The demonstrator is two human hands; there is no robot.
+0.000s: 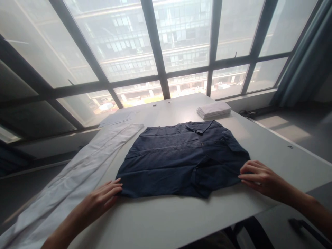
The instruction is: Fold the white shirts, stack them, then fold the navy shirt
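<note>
The fingers (114, 186) of the left hand (102, 199) are lying stretched out and released, their tips touching the near left corner of the shirt (181, 159). They are pressing flat on the cloth edge rather than gripping it. The fingers (249, 173) of the right hand (261, 180) are also lying extended and unclenched, their tips resting on the shirt's near right edge, grasping nothing.

The shirt is a dark navy one, lying folded and flat on the white table (181, 218), about midway between the table's left and right edges and nearer the near edge than the far one. Its collar is pointing toward the far right, and a row of buttons is running across it.

Just beside the shirt on the left, a long white cloth (77, 180) is stretching along the table's left edge and hanging off the near left corner. At the far edge, well apart from the hands, 1 stack (214, 110) of folded white cloth is sitting. Beyond the table a large window (166, 48) is filling the view, with a curtain (306, 58) hanging at the right.
</note>
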